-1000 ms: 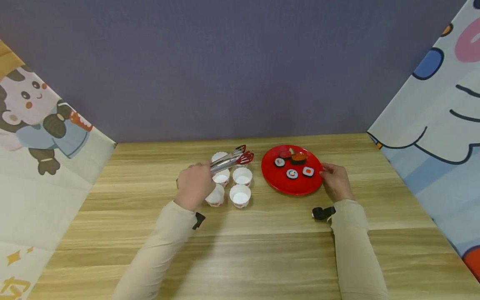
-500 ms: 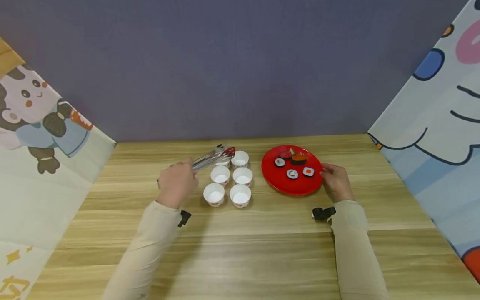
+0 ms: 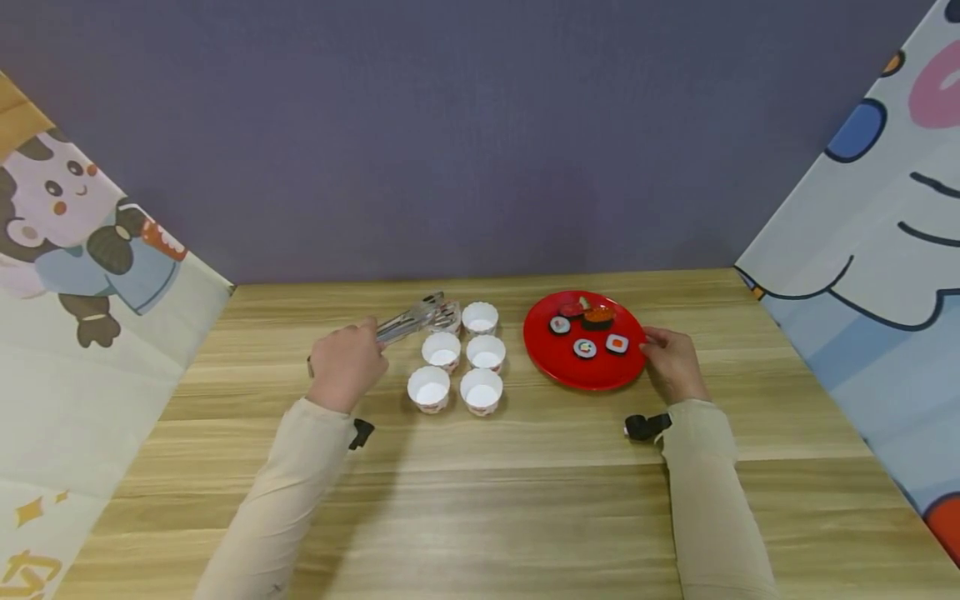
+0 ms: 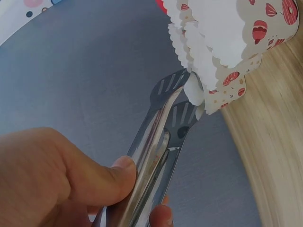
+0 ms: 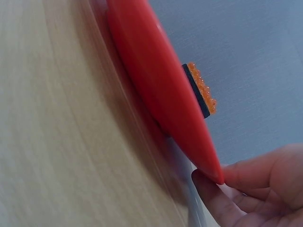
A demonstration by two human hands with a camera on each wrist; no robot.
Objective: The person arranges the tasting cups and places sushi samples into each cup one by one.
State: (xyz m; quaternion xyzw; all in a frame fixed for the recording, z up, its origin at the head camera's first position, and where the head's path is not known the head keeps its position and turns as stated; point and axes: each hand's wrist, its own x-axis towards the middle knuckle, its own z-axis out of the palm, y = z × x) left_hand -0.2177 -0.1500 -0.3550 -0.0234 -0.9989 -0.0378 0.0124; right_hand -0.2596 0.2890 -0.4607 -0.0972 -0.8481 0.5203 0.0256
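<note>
My left hand [image 3: 347, 367] grips a pair of metal tongs [image 3: 405, 324] with slotted heads. Its thumb lies along one arm of the tongs in the left wrist view. The heads overlap the back-left paper cup [image 3: 450, 331], and something white shows between them at the cup's scalloped rim. At the right, my right hand [image 3: 675, 362] pinches the edge of a red plate [image 3: 551, 362] between thumb and fingers. On that plate lie several sushi pieces, among them an orange roe-topped one [image 3: 597, 317] and a round roll [image 3: 584, 348].
Several white paper cups stand in two columns left of the plate, including a front one [image 3: 481, 390]. The wooden table [image 3: 510, 500] meets a grey-blue partition [image 3: 480, 167] at the back. Printed cartoon panels [image 3: 847, 292] border both sides.
My left hand has moved left with the tongs, and their heads have come down to the back-left cup. The right hand keeps its pinch on the plate, which has not moved.
</note>
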